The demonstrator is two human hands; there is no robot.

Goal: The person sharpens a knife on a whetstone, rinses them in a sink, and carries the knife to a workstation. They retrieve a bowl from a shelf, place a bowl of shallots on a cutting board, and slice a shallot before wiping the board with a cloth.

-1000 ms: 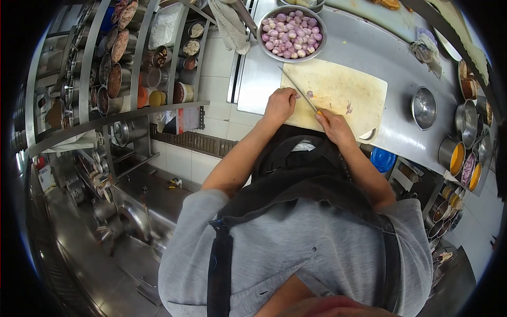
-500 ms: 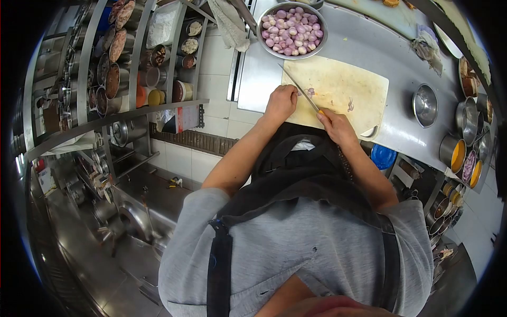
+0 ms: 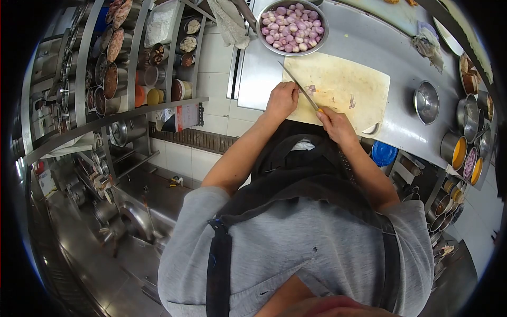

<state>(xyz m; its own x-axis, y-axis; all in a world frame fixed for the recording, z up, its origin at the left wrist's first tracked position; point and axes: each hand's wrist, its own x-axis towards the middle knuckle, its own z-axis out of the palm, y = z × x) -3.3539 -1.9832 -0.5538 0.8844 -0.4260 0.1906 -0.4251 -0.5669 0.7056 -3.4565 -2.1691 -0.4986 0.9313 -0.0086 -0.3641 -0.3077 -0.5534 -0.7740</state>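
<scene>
My right hand (image 3: 337, 126) grips the yellow handle of a long knife (image 3: 299, 85), whose blade slants up and left over a pale cutting board (image 3: 354, 79). My left hand (image 3: 282, 100) rests curled at the board's left edge, right beside the blade, fingers bent over a small purple shallot piece (image 3: 311, 89) that is mostly hidden. More purple scraps (image 3: 351, 102) lie near the board's middle. Beyond the board stands a steel bowl (image 3: 263, 35) full of peeled shallots (image 3: 292, 27).
The steel counter (image 3: 369, 42) carries an empty small steel bowl (image 3: 426, 102), a crumpled rag (image 3: 429, 46), and pots of sauces (image 3: 459, 150) at right. Shelves of spice containers (image 3: 113, 63) fill the left. A cloth (image 3: 229, 24) hangs by the wall. A blue lid (image 3: 384, 154) sits below the counter.
Both hands stay at the board's near left. The view has drifted slightly; the knife blade keeps its slant, shifting only a little over the shallot piece.
</scene>
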